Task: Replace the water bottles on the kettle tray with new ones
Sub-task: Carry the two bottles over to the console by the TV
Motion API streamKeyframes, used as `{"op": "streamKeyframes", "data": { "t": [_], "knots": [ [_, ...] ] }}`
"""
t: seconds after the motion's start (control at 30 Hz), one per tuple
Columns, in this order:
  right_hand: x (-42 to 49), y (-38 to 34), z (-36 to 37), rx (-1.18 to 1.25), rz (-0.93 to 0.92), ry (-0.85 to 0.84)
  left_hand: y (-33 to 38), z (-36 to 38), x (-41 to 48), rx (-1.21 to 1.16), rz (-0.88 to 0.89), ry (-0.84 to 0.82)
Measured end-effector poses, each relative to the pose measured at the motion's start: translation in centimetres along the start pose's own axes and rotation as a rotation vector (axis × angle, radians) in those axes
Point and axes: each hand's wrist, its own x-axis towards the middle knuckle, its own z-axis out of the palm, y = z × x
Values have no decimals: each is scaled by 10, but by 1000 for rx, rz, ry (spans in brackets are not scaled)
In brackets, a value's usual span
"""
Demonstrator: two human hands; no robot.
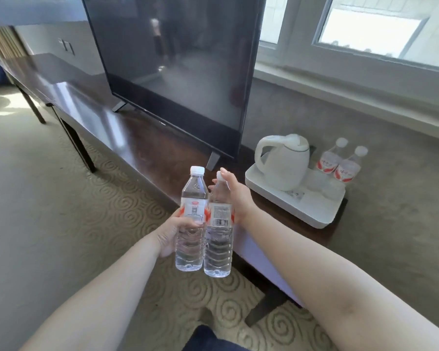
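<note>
Head view: both hands (174, 233) hold two new bottles (192, 221) upright.

the television (178, 64) is cut off by the top edge. the right hand (235, 196) covers the neck of the right new bottle (218, 236), and the left hand (173, 234) hides behind the left new bottle (192, 219). the label print on the two old bottles (340, 163) at the tray's (289, 211) far right corner is too blurred to read. the glasses (325, 186) beside the kettle (281, 163) are faint, their count unclear. the desk's (86, 107) far left end is blurred.
</note>
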Motion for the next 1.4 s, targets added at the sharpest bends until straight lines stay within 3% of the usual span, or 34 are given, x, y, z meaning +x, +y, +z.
{"op": "streamKeyframes", "data": {
  "t": [0.33, 0.6, 0.67, 0.8, 1.07, 1.3, 1.4],
  "knots": [
    [132, -53, -4, 142, -95, 188, 103, -29, 137, 123, -71, -100],
    [183, -57, -18, 268, -134, 353, 137, -42, 222, 219, -175, -256],
    [207, -59, -12, 318, -139, 478, 154, -54, 259, 258, -232, -334],
    [215, -54, -13, 286, -161, 517, 159, -54, 274, 306, -254, -349],
    [254, -46, 11, 85, -270, 813, 178, -74, 331, 475, -321, -434],
    [256, -38, 19, 138, -349, 1077, 169, -76, 339, 613, -310, -542],
    [259, -43, 18, 306, -424, 1140, 167, -75, 337, 619, -256, -517]
  ]
}}
